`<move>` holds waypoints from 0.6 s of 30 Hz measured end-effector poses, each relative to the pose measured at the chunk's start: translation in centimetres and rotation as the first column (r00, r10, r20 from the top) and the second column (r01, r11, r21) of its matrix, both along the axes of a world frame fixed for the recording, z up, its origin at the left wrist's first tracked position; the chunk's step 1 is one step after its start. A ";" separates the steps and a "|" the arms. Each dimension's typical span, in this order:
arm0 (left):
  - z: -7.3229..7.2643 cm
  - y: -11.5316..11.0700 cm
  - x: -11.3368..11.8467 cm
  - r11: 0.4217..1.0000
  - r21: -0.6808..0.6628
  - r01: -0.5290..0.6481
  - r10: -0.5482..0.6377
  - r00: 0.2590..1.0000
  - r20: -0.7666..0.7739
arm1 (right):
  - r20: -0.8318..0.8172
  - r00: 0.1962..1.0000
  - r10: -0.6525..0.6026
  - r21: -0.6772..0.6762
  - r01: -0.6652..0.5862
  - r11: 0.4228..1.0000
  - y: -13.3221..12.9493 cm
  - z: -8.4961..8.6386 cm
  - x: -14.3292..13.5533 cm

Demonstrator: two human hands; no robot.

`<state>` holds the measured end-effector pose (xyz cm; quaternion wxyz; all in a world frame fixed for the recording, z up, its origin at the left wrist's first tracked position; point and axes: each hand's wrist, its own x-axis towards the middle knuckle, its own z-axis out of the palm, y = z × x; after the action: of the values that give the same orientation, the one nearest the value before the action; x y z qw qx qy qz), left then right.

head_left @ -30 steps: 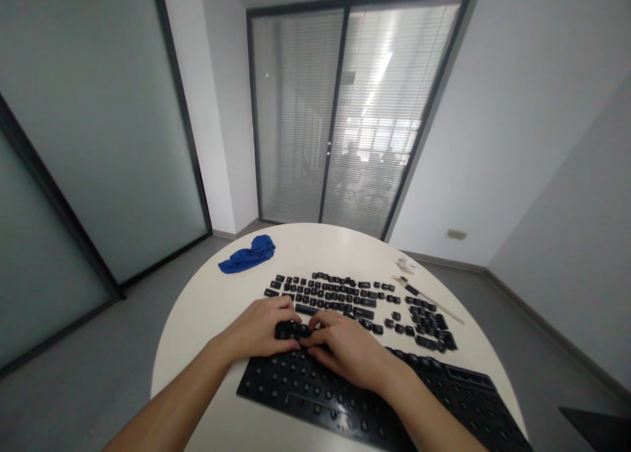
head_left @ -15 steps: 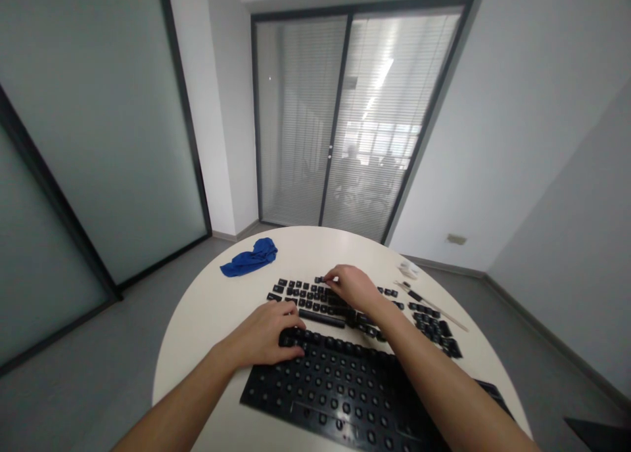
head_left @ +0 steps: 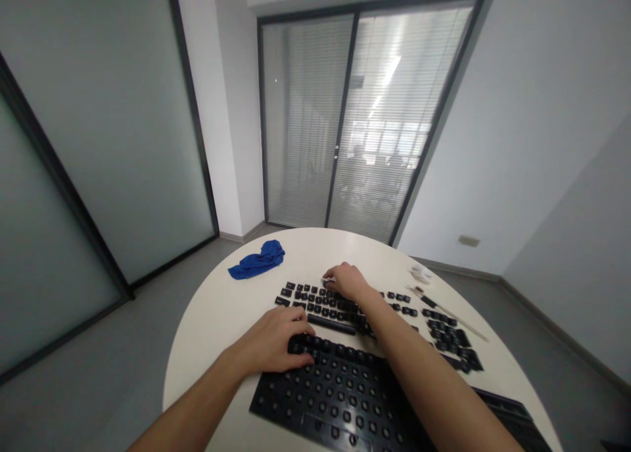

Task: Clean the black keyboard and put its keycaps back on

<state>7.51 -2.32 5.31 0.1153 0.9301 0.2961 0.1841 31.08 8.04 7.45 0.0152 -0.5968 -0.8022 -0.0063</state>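
A black keyboard base (head_left: 340,393), mostly without keycaps, lies at the near side of the round table. Some keys are on its far row. My left hand (head_left: 283,339) rests at its far left corner, thumb and fingers apart over the edge. Beyond it, loose black keycaps (head_left: 318,299) lie in rows, with a long spacebar (head_left: 331,324) nearest the base. My right hand (head_left: 346,281) is at the far row of loose keycaps, fingers bent together around something small, which I cannot make out clearly.
A blue cloth (head_left: 259,260) lies at the table's far left. On the right are a grouped set of keycaps (head_left: 448,337), a thin brush-like tool (head_left: 456,313) and a small white item (head_left: 420,274). A black flat piece (head_left: 515,416) sits near the right edge.
The view has shifted slightly, so the table appears further right. My right hand's fingers have closed in a little at the far keycap row; my left hand stays on the base.
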 end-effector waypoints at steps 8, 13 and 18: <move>0.4 0.0 0.0 1.000 -0.012 -0.010 0.010 1.000 -0.015 | 0.012 0.999 0.039 -0.009 -0.039 0.999 0.1 -0.2 -1.0; 0.3 0.0 0.0 1.000 -0.004 -0.010 0.010 1.000 -0.019 | -0.066 0.997 0.051 0.078 -0.046 0.996 -0.3 0.4 -1.7; 0.2 -0.1 0.1 0.999 0.032 0.008 -0.008 1.000 0.004 | -0.179 0.979 0.100 0.164 -0.071 0.984 -2.8 2.4 -2.4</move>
<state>7.64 -2.41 5.48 0.1019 0.9326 0.2892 0.1905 28.65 5.20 9.82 0.1372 -0.5567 -0.8192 -0.0126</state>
